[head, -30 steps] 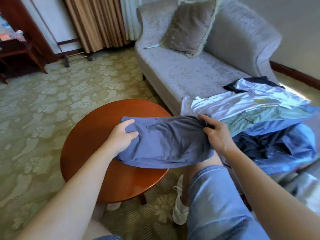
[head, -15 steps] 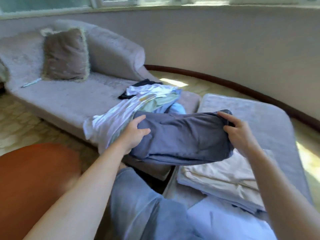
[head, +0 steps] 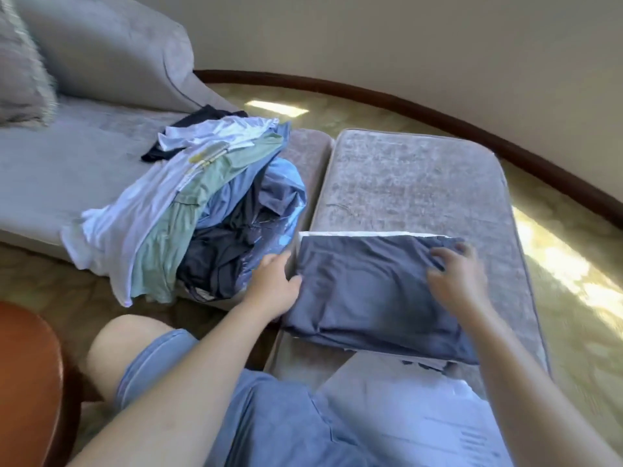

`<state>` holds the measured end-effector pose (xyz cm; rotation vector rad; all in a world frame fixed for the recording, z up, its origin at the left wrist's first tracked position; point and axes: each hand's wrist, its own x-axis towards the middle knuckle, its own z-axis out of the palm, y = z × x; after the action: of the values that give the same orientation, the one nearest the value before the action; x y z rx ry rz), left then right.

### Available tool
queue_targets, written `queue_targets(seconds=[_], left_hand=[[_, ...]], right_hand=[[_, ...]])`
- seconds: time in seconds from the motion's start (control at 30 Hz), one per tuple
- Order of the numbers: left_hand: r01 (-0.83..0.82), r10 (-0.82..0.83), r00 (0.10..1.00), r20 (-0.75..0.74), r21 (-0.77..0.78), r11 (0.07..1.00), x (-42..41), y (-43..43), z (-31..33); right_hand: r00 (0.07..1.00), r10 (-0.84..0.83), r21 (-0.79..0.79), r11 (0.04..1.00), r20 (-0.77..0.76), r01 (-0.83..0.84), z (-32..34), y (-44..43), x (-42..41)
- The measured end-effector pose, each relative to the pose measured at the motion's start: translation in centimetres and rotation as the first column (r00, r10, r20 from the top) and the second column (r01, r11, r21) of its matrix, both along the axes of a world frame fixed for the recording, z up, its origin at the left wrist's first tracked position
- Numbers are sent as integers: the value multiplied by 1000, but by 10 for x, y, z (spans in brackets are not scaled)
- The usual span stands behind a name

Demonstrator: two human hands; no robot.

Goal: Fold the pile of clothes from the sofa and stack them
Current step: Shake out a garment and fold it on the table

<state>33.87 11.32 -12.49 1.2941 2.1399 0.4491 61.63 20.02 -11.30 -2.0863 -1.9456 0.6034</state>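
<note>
— Where is the folded garment?

— It lies flat on the grey ottoman, at the near end, on top of a pale folded piece whose white edge shows along its far side. It is a slate-blue rectangle with a few soft creases.

— And the hands?

— Both are on it. The right hand sits on the far right corner, fingers spread and pressing down on the cloth; it is a little blurred. The left hand is at the left edge, thumb lying on the fabric and fingers stretched along the side. Whether it pinches the edge or only touches it, I cannot tell.

— The pile of clothes?

— Heaped on the end of the sofa, just beside the ottoman and close to the left hand. A white piece and a pale green one drape over the sofa's front edge, with blue and dark navy cloth bunched beside them and something black at the back.

— Anything else around?

— A fringed cushion on the sofa at far left, the rim of a round wooden table at the lower left, and the person's denim shorts in the foreground, one bare knee raised. Sunlight patches fall on the patterned carpet to the right.
</note>
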Motion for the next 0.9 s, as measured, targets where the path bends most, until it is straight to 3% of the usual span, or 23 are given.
queue_targets(seconds=[0.07, 0.17, 0.4, 0.5, 0.63, 0.7, 0.9], left_hand=[[-35, 37, 996, -77, 26, 999, -27, -1, 18], [-103, 111, 979, -170, 60, 993, -71, -19, 40], [-347, 338, 878, -339, 35, 937, -153, -88, 78], [-428, 407, 839, -362, 25, 903, -181, -106, 80], [-486, 461, 830, -313, -3, 874, -207, -119, 65], [-510, 485, 821, -302, -5, 860, -223, -120, 58], [-575, 542, 790, -287, -37, 817, -264, -126, 36]], right_hand=[[984, 169, 69, 984, -49, -166, 3, 10, -49], [888, 434, 19, 900, -153, -436, 8, 17, -137], [510, 854, -76, 504, -105, -860, 17, -13, -283], [410, 910, -73, 406, -63, -911, 13, -16, -303], [513, 842, -79, 507, -168, -858, 2, -15, -321], [514, 839, -110, 502, -179, -858, -2, -13, -346], [368, 928, -75, 372, 56, -925, -14, 0, -456]])
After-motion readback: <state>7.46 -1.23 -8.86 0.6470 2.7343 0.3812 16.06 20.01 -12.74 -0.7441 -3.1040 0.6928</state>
